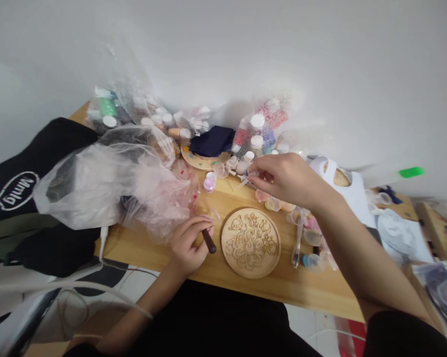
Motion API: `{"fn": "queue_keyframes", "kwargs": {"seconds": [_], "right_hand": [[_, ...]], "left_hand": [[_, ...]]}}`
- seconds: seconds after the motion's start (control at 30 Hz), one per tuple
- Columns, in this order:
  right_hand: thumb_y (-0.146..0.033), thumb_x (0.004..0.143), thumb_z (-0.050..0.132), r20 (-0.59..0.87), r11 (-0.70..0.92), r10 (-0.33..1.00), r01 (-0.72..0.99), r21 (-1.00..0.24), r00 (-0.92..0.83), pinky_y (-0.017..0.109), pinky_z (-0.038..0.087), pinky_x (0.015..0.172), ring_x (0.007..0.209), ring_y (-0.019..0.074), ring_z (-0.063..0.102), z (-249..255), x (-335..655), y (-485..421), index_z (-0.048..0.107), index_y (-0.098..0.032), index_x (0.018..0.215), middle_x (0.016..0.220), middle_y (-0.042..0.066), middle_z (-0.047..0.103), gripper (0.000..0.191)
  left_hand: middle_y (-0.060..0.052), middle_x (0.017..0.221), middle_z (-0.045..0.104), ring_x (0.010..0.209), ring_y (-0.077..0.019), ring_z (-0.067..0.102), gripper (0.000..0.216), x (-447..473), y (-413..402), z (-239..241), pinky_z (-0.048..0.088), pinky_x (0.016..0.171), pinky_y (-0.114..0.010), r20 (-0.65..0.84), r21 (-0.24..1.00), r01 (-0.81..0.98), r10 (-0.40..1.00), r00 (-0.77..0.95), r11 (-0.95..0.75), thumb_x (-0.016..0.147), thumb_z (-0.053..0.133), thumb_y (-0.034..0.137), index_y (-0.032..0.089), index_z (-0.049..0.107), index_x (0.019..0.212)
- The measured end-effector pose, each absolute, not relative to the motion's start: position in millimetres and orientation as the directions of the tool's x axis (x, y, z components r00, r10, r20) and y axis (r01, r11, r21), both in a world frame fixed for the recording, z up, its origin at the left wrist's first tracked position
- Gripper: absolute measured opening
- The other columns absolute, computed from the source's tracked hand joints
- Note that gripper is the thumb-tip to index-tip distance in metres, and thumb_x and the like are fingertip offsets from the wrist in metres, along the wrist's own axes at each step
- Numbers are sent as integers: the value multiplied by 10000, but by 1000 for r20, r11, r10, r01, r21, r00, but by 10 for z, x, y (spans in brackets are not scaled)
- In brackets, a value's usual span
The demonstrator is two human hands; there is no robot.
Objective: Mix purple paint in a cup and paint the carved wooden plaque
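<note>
My left hand is closed round a tool with a dark brown rod-like handle, just left of the wooden disc; its working end is hidden. The round wooden disc lies flat on the table, with a floral pattern outlined in gold. Above and beyond it, my right hand pinches a thin translucent stick that slants down to the left. What the stick is exactly, I cannot tell. Beside its lower end stands a small open cup of lilac paint.
Clear plastic bags crowd the left. At the back are a dark blue cloth on a paint-spotted wooden disc and bottles with white caps. Small cups and a clear pen-like tool lie to the right. A white cable hangs over the front edge.
</note>
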State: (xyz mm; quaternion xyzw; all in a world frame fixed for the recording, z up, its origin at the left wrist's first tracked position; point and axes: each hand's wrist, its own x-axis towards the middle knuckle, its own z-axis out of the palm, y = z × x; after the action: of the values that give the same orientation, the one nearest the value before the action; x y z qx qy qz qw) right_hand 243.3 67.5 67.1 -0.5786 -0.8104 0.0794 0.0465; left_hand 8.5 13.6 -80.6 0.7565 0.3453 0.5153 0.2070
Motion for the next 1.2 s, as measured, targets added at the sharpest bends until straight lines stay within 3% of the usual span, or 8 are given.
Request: {"fn": "queue_keyframes", "kwargs": {"seconds": [0.33,0.63,0.87,1.2], "right_hand": [[-225,847,580,13,318,947,929,-189,-321,278,342,603,612,154,560,659,2488,641,680,-166,775,690,34,674,136],[-263,884,561,237,310,940,905,-291,-246,271,442,619,625,147,626,681,2578,592,690,-197,834,748,29,721,153],[-239,910,550,299,370,910,888,-272,-287,273,447,637,659,153,632,574,2568,622,701,-166,903,822,61,740,168],[-217,917,520,310,413,888,886,-210,-340,266,416,629,685,160,633,476,2555,663,686,-194,831,785,38,734,189]], "left_hand": [[-51,922,721,856,-172,722,148,87,136,-789,614,797,-296,633,677,306,742,222,-669,837,656,59,173,669,929],[-61,927,713,870,-171,717,162,84,140,-795,613,802,-298,635,672,300,736,237,-677,836,657,45,165,659,943],[-58,920,715,864,-170,719,155,81,136,-796,615,802,-298,633,668,317,738,235,-674,837,659,53,166,663,943],[-63,905,726,841,-181,725,133,90,138,-778,625,781,-309,628,679,312,746,222,-665,839,653,71,173,679,919]]}}
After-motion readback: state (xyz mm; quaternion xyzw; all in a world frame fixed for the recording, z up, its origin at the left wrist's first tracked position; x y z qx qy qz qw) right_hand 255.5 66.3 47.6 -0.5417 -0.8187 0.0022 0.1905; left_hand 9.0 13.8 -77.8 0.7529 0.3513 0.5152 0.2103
